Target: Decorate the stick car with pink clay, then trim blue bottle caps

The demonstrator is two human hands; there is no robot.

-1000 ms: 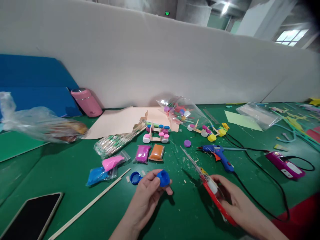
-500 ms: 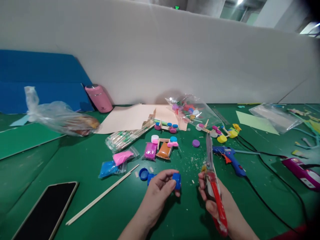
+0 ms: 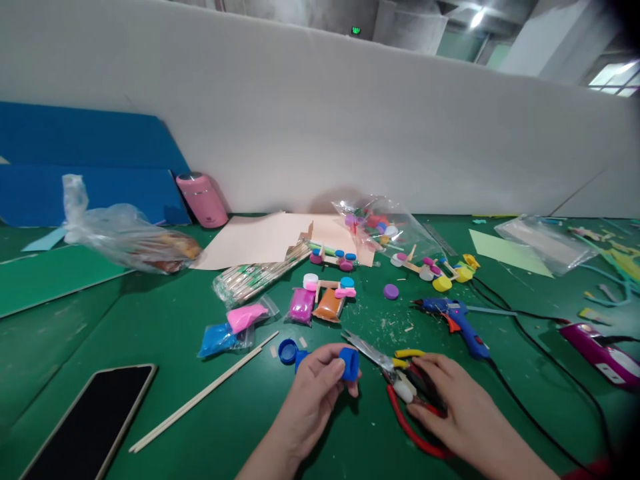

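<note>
My left hand (image 3: 313,387) pinches a blue bottle cap (image 3: 349,364) between thumb and fingers, just above the green table. My right hand (image 3: 453,403) grips the handles of red-and-yellow scissors (image 3: 395,373), whose blades point left towards the cap, their tips close to it. Another blue cap (image 3: 287,350) lies on the table just left of my left hand.
A blue glue gun (image 3: 453,317) with a black cord lies behind my right hand. Clay packets (image 3: 315,303), a wooden stick (image 3: 205,393), a phone (image 3: 90,420), a bag of caps (image 3: 380,227), small cap-and-stick models (image 3: 435,270), brown paper and a pink bottle (image 3: 200,199) fill the table.
My right hand swung the scissors from upright down to the left, so the blades now point at the cap. My left hand has kept the cap in much the same place.
</note>
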